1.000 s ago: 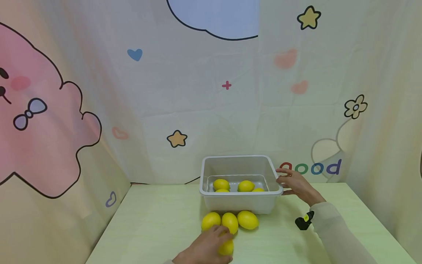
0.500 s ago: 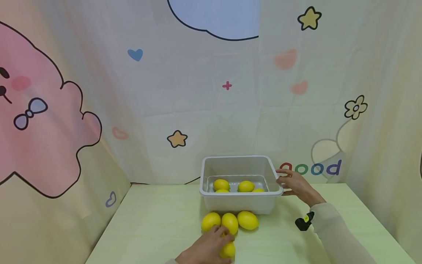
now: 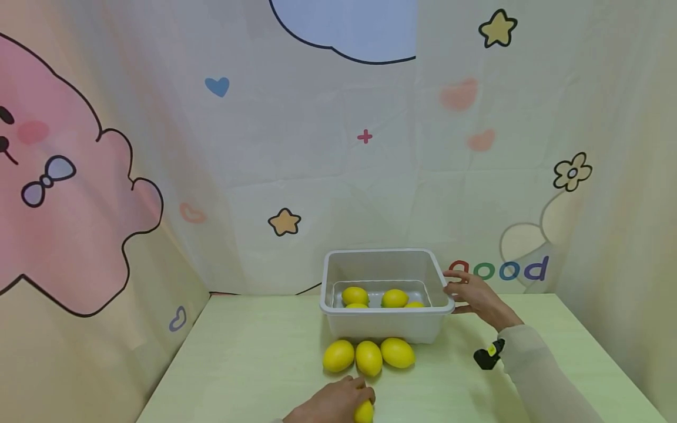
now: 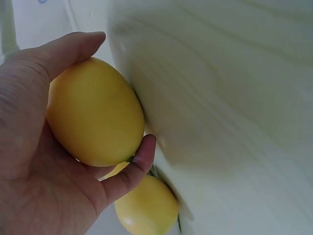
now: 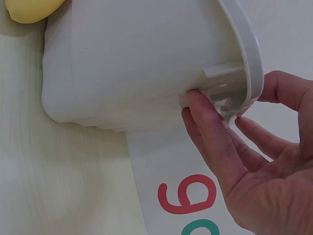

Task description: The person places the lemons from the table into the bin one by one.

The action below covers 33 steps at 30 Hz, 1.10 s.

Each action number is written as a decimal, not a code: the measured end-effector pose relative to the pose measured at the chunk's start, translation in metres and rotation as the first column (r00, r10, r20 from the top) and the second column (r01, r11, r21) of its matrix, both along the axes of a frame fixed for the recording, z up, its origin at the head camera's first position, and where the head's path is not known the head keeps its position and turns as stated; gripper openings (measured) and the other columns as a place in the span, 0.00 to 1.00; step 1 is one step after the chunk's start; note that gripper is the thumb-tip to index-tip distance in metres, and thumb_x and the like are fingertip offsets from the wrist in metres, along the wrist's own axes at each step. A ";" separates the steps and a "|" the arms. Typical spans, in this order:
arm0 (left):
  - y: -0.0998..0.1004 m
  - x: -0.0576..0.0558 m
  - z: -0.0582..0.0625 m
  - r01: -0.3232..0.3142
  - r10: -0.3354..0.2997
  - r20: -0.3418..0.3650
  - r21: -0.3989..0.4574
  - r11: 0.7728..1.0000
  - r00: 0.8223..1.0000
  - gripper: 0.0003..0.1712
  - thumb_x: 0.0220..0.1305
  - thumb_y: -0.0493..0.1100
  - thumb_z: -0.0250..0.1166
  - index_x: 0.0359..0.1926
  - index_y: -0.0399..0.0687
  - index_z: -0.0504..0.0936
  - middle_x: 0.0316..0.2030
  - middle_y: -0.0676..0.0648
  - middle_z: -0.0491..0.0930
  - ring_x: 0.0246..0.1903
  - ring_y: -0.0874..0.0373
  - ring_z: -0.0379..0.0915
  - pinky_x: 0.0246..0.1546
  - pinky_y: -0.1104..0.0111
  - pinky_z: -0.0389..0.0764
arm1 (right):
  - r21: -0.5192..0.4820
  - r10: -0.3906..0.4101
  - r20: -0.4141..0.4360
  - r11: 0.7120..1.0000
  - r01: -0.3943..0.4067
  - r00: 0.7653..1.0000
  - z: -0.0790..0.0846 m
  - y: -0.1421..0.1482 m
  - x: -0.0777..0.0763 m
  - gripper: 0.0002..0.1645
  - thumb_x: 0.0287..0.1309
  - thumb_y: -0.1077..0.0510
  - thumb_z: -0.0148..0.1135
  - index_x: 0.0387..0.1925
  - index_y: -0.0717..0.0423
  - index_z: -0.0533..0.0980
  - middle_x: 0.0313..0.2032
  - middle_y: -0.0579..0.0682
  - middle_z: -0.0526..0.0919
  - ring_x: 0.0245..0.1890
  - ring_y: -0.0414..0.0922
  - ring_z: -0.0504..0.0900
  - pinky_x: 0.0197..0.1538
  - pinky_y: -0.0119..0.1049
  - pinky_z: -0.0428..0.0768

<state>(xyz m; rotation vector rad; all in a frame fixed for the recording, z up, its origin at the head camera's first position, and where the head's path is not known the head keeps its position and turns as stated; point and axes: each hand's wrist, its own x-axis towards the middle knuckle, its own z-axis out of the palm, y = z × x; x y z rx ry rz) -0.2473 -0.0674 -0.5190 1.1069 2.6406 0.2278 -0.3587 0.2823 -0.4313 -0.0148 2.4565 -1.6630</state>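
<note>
At the front of the table, my left hand [image 3: 332, 403] grips a yellow lemon [image 4: 98, 112]. Its thumb lies along one side and a fingertip reaches round the other end in the left wrist view. Farther back, my right hand [image 3: 478, 296] holds the right rim of a light grey plastic bin [image 3: 386, 326]. Two fingers press its outer wall under the rim in the right wrist view, while the thumb tip is hidden behind the rim. Inside the bin lie several lemons [image 3: 355, 296], some partly hidden by the front wall.
Three lemons [image 3: 368, 358] sit in a row on the pale wooden table [image 3: 238, 352], just before the bin's front wall. Behind the bin hangs a printed curtain [image 3: 296, 147]. A black device [image 3: 488, 355] is strapped at the right wrist.
My left hand has drawn back slightly toward the table's front with its lemon, away from the row of three. The right hand and the bin stay in place.
</note>
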 end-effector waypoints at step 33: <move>-0.004 0.004 0.047 0.033 -0.028 -0.239 0.016 0.999 0.971 0.27 0.51 0.56 0.72 0.53 0.63 0.78 0.44 0.61 0.75 0.40 0.66 0.67 0.36 0.74 0.74 | 0.025 -0.001 -0.002 1.000 0.001 1.000 -0.001 -0.001 0.000 0.37 0.67 0.55 0.55 0.73 0.59 0.56 0.66 0.69 0.68 0.58 0.64 0.77 0.47 0.48 0.86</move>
